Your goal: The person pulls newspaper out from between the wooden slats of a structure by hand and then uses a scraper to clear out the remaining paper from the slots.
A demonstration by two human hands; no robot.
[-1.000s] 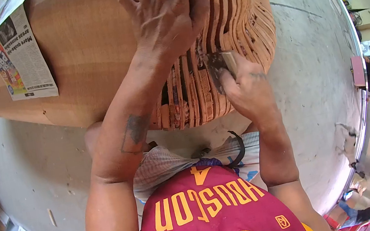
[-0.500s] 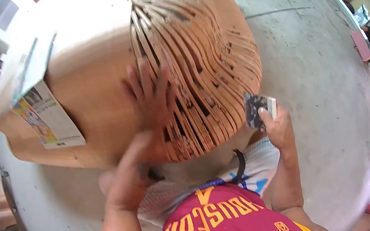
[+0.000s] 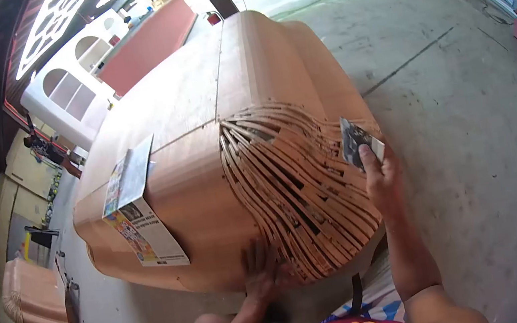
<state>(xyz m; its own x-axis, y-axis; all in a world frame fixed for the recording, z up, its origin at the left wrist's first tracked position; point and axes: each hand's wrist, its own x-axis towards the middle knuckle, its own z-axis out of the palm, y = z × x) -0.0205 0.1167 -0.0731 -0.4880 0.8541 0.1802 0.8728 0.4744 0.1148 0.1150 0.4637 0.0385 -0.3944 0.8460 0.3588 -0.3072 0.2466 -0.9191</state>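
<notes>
A large curved brown wooden piece (image 3: pixel 213 216) fills the middle of the view. Its near right corner is a fan of narrow curved strips (image 3: pixel 305 201) with dark gaps between them. My left hand (image 3: pixel 261 272) lies with fingers spread against the lower front face, beside the strips. In my right hand (image 3: pixel 379 173) is a small flat rectangular piece (image 3: pixel 356 139) with a dark, mottled face and a pale edge, pinched under the thumb, by the right side of the strips. A folded newspaper (image 3: pixel 147 226) drapes over the front edge to the left.
Another brown piece with a slatted corner (image 3: pixel 37 301) stands at the left on the concrete floor (image 3: pixel 454 198). Behind are a white arched shelf unit (image 3: pixel 62 98) and a pink counter (image 3: pixel 146 47). A person (image 3: pixel 50 150) is at the far left.
The camera view has tilted up, showing more of the room. My left hand has moved down the front face. My right hand, still holding the flat piece, has come closer to the strips.
</notes>
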